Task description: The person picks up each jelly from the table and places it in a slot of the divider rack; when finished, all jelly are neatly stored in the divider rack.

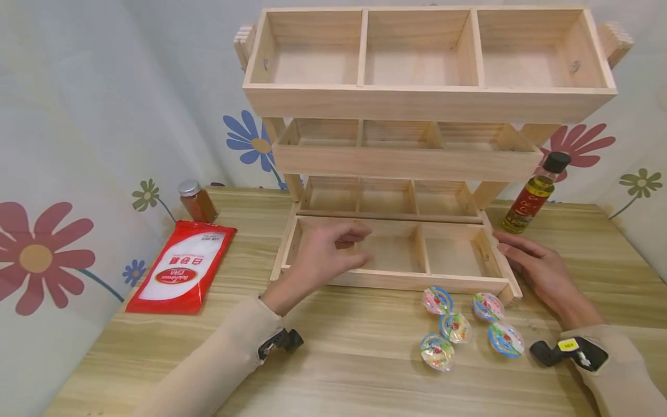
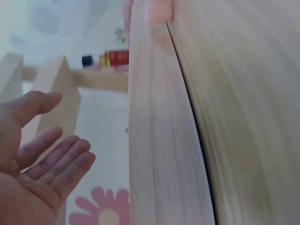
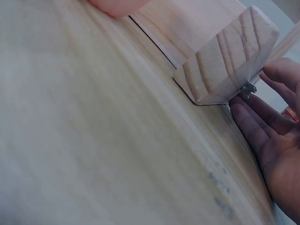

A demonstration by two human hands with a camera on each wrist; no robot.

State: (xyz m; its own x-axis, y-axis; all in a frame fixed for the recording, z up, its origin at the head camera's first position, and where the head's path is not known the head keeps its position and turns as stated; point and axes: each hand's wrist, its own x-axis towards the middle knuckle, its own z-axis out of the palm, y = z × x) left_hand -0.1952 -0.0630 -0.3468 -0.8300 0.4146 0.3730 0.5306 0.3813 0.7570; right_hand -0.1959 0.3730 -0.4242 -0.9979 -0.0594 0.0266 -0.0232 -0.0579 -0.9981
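My left hand hovers over the lowest front tray of a pale wooden tiered shelf. Its fingers are loosely bent with nothing between them, and the left wrist view shows the palm and separated fingers. At the shelf's right side is my right hand, fingertips against the outer wall near the base. In the right wrist view those fingers lie along the end of a wooden beam, beside a small metal fastener. Several small sealed cups with printed lids, one of them a yellowish cup, lie before the shelf.
An oil bottle with a black cap stands right of the shelf. On the left lie a red and white packet and, behind it, a spice jar with a silver lid. A flowered curtain hangs behind the wooden table.
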